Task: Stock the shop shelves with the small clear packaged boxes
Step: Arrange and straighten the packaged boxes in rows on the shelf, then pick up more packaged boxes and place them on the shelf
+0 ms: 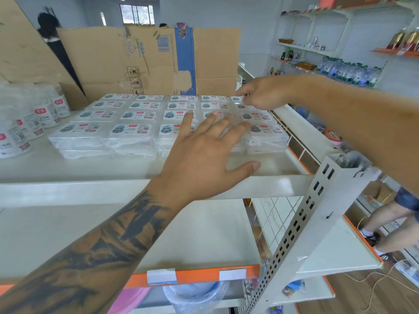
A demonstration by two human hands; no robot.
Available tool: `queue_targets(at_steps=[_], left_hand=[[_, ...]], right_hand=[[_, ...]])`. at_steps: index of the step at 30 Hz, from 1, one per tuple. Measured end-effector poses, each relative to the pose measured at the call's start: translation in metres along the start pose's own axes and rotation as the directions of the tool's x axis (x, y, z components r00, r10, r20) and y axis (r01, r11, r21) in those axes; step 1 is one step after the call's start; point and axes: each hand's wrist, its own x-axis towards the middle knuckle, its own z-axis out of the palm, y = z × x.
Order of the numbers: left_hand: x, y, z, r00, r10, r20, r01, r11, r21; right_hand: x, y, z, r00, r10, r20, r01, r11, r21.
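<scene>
Several small clear packaged boxes (133, 129) with white labels lie in neat rows, stacked in layers, on the top white shelf (90, 168). My left hand (204, 152) is spread flat with straight fingers, its fingertips touching the boxes in the front rows. My right hand (260, 96) reaches over the far right corner of the block, fingers bent down onto a clear box (240, 99) there and pinching its edge. The box under that hand is mostly hidden.
White labelled bottles (27, 123) stand at the shelf's left. Flattened cardboard (158, 62) forms the back wall. A perforated metal upright (317, 200) and a wire grille edge the right side. Another person's legs (390, 225) stand by the far shelves with water bottles (349, 71).
</scene>
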Motion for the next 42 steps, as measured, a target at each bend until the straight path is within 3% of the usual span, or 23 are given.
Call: queue_targets(at_steps=[4, 9, 12, 17, 21, 28, 36, 38, 42], left_hand=[[-0.008, -0.002, -0.003, 0.988, -0.019, -0.152, 0.016, 1.0, -0.019], [-0.062, -0.02, -0.005, 0.956, -0.088, -0.28, 0.057, 0.992, -0.115], [-0.108, -0.04, -0.014, 0.958, -0.078, -0.275, 0.051, 0.993, -0.106], [-0.212, -0.072, -0.034, 0.978, -0.04, -0.206, 0.023, 0.996, -0.084], [-0.305, -0.103, -0.044, 0.99, -0.04, -0.134, 0.03, 0.997, -0.072], [-0.466, -0.172, -0.062, 0.984, -0.176, -0.031, 0.174, 0.982, -0.074], [-0.579, -0.281, -0.104, 0.909, -0.413, -0.054, 0.416, 0.906, 0.075], [-0.599, -0.305, -0.114, 0.885, -0.457, -0.091, 0.465, 0.88, 0.098], [-0.624, -0.35, -0.13, 0.813, -0.564, -0.14, 0.58, 0.806, 0.118]], right_hand=[[-0.046, -0.02, 0.001, 0.995, -0.071, -0.071, 0.07, 0.997, -0.009], [-0.119, -0.048, 0.048, 0.905, -0.08, -0.418, 0.119, 0.991, 0.068], [-0.169, -0.08, 0.09, 0.812, -0.071, -0.58, 0.057, 0.997, -0.043], [-0.231, -0.155, 0.171, 0.734, -0.04, -0.678, -0.015, 0.997, -0.075], [-0.276, -0.237, 0.234, 0.725, -0.027, -0.688, 0.017, 1.0, -0.02], [-0.324, -0.385, 0.326, 0.803, -0.074, -0.592, 0.132, 0.99, 0.055], [-0.307, -0.528, 0.37, 0.846, -0.235, -0.478, 0.343, 0.927, 0.152], [-0.296, -0.562, 0.374, 0.833, -0.289, -0.471, 0.405, 0.899, 0.164], [-0.258, -0.623, 0.375, 0.739, -0.431, -0.517, 0.555, 0.825, 0.105]])
